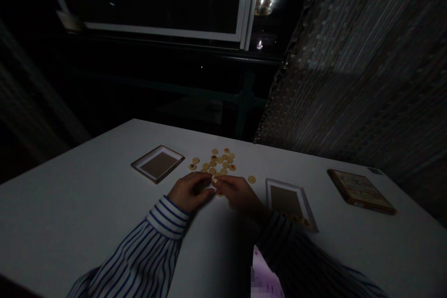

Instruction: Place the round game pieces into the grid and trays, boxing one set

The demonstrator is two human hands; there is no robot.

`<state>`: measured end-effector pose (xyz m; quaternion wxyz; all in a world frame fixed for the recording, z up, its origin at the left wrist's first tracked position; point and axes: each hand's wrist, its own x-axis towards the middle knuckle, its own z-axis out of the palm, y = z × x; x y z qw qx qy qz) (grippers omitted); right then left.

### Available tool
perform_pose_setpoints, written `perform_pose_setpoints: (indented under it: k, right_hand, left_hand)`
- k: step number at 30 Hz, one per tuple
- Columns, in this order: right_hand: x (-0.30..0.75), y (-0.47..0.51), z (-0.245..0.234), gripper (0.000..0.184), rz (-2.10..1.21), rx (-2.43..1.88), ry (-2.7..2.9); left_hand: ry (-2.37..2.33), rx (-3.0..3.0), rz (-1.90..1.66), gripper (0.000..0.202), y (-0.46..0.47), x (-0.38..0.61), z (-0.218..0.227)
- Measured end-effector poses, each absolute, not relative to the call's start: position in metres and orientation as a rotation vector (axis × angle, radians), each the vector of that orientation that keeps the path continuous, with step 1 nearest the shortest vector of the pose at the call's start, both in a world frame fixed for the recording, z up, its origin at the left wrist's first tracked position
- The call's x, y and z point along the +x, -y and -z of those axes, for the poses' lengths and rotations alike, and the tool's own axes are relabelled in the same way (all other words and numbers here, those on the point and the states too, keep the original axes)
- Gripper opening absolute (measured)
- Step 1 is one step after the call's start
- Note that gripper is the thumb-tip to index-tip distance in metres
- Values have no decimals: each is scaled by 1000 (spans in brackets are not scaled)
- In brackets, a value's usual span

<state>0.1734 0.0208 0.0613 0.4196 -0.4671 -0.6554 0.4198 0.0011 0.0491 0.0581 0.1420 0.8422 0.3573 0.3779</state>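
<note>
Several small round yellow tokens (218, 162) lie scattered on a white table (70, 214), some with dark marks on them. My left hand (190, 191) and my right hand (237, 193) meet at the near edge of the pile, fingers curled and pinched together around a pale token (214, 180). One token (252, 179) lies apart to the right. Both arms wear blue-striped white sleeves. The room is dim, so what each hand holds is hard to make out.
A shallow white-rimmed tray (158, 163) lies left of the tokens and another tray (289, 202) lies by my right wrist. A flat brown box lid (360, 191) sits at the far right. A dark window (157, 0) and a woven blind (366, 56) stand behind.
</note>
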Motion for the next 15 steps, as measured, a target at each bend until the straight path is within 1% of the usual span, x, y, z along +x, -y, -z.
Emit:
perform_pose_setpoints:
  k: [3, 9, 15]
  right_hand:
    - [172, -18, -68, 28, -1142, -1180, 1586]
    - [170, -16, -71, 24, -1217, -1228, 1488]
    - [169, -17, -67, 21, -1237, -1238, 1460]
  left_hand:
    - [-1008, 2464, -1083, 30, -49, 2, -57]
    - [-1047, 2505, -1123, 32, -48, 4, -55]
    - [-1022, 2562, -1074, 23, -45, 5, -59]
